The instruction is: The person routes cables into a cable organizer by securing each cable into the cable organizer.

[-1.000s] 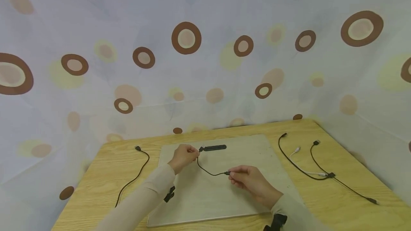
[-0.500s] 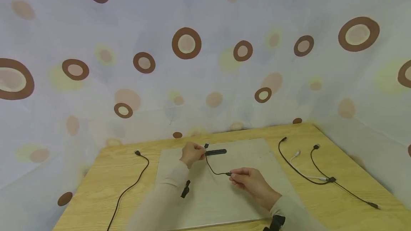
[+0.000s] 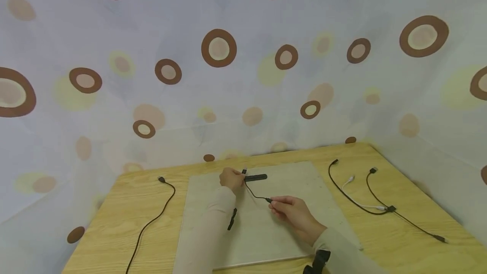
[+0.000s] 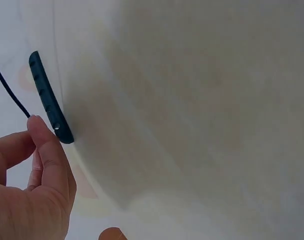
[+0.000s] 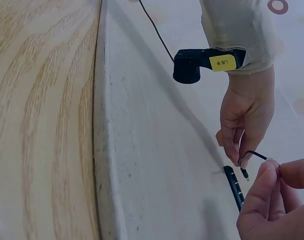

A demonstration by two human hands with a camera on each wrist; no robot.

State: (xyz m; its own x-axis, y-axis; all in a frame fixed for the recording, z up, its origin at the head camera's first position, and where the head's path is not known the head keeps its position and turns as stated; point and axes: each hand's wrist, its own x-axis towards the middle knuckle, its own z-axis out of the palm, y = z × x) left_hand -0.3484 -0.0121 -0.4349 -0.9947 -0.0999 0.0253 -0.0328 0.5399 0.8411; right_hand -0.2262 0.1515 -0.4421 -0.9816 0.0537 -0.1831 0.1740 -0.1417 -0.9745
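Observation:
A short black USB cable (image 3: 253, 193) hangs between my two hands above the pale board. My left hand (image 3: 230, 178) pinches it close to its USB plug (image 3: 244, 171), right beside the left end of a black slotted cable holder (image 3: 256, 177). In the left wrist view, the fingertips are near one end of the slotted holder (image 4: 49, 97); whether they touch it I cannot tell. My right hand (image 3: 294, 213) pinches the cable's other end, where a small black connector (image 3: 268, 200) shows. The right wrist view has the left hand (image 5: 247, 110) beyond the right one (image 5: 277, 210).
The pale board (image 3: 274, 240) lies on a wooden table (image 3: 102, 219). A long black cable (image 3: 152, 221) lies left of the board. To the right are black cables (image 3: 414, 225) and a white cable (image 3: 357, 201). Patterned cloth (image 3: 243, 75) hangs behind.
My left hand has moved right with the plug end, up to the cable holder's left end, and the plug now points away. The right hand has barely shifted.

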